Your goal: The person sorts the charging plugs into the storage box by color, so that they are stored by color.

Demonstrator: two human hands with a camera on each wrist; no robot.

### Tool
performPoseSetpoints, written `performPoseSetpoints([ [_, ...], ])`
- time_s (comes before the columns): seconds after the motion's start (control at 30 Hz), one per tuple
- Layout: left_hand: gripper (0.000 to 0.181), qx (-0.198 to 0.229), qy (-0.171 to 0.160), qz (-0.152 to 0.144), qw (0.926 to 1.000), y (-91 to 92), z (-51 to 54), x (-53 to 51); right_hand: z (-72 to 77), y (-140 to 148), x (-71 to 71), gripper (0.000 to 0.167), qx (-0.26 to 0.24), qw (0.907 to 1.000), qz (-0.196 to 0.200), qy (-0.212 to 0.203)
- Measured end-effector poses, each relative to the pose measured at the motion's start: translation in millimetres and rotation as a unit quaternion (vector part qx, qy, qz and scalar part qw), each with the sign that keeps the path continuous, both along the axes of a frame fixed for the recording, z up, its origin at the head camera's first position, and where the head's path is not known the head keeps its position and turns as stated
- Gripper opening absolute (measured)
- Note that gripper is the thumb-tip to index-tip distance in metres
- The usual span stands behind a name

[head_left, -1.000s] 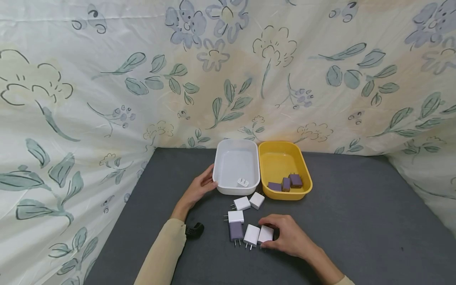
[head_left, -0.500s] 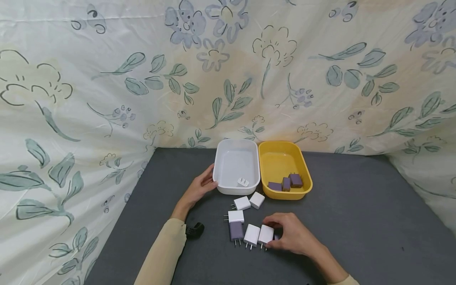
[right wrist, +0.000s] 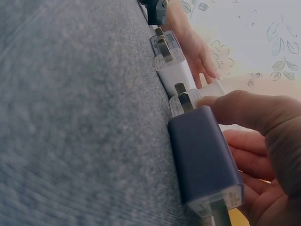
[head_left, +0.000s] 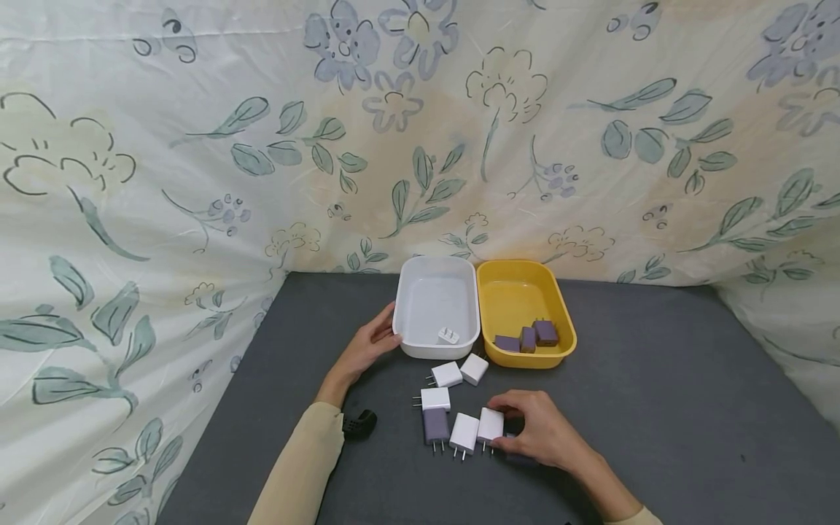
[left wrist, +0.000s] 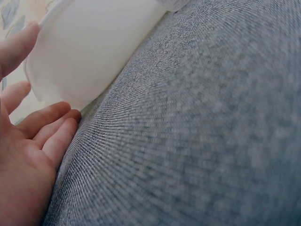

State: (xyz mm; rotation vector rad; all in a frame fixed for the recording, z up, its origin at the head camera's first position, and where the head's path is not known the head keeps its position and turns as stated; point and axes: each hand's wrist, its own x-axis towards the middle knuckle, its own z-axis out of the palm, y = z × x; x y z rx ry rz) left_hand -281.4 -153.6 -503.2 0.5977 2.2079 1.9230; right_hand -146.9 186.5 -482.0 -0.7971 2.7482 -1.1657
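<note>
My right hand (head_left: 541,432) pinches a white plug-in charger (head_left: 491,425) between thumb and fingers on the dark cloth. Close under that hand lies a purple charger (right wrist: 202,150), large in the right wrist view and mostly hidden from the head view. My left hand (head_left: 364,350) touches the left side of the white bin (head_left: 436,292), its fingers loosely extended along the wall (left wrist: 89,47). To the left of the pinched charger are another white charger (head_left: 464,433) and a purple one (head_left: 436,426). More white chargers (head_left: 435,399) lie nearer the bins.
Beside the white bin stands a yellow bin (head_left: 521,292) with several purple chargers (head_left: 545,333) inside. One white charger (head_left: 449,335) sits in the white bin. A black band-like object (head_left: 359,425) is at my left wrist. A floral curtain (head_left: 420,146) hangs behind the table.
The right hand has shifted slightly right and away from me, and the white charger at its fingertips has slid a little toward the bins. The left hand stays on the white bin.
</note>
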Motion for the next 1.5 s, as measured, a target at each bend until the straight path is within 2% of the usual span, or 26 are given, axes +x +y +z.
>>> performPoseSetpoints([
  [0.17, 0.072, 0.001, -0.001, -0.003, 1.0, 0.6, 0.8, 0.6, -0.4, 1.1, -0.2, 0.044, 0.002, 1.0, -0.009, 0.004],
  [0.5, 0.071, 0.0, -0.003, 0.0, 1.0, -0.7, -0.1, 0.7, 2.9, -0.3, -3.7, 0.042, 0.038, 0.998, -0.033, 0.038],
  [0.8, 0.07, -0.004, -0.004, 0.002, 1.0, -1.3, -1.2, 0.2, 5.9, -1.4, -6.9, 0.042, 0.001, 0.997, -0.045, 0.063],
  [0.93, 0.071, -0.002, 0.0, 0.0, 1.0, -0.9, -1.0, 0.2, 8.5, -4.8, -9.7, 0.042, 0.004, 0.9928, -0.076, 0.092],
  [1.13, 0.071, -0.002, 0.003, 0.003, 1.0, 0.6, -0.7, 0.2, 11.7, -11.1, -14.2, 0.046, 0.008, 0.9816, -0.129, 0.14],
  [1.37, 0.071, 0.002, -0.009, 0.002, 1.0, 0.2, 0.3, 0.1, 11.4, -14.9, -22.0, 0.046, -0.025, 0.9737, -0.14, 0.178],
  [1.5, 0.072, 0.005, -0.018, -0.002, 0.9998, -0.2, 6.7, 2.8, 10.3, -17.0, -25.9, 0.045, -0.04, 0.9721, -0.14, 0.184],
])
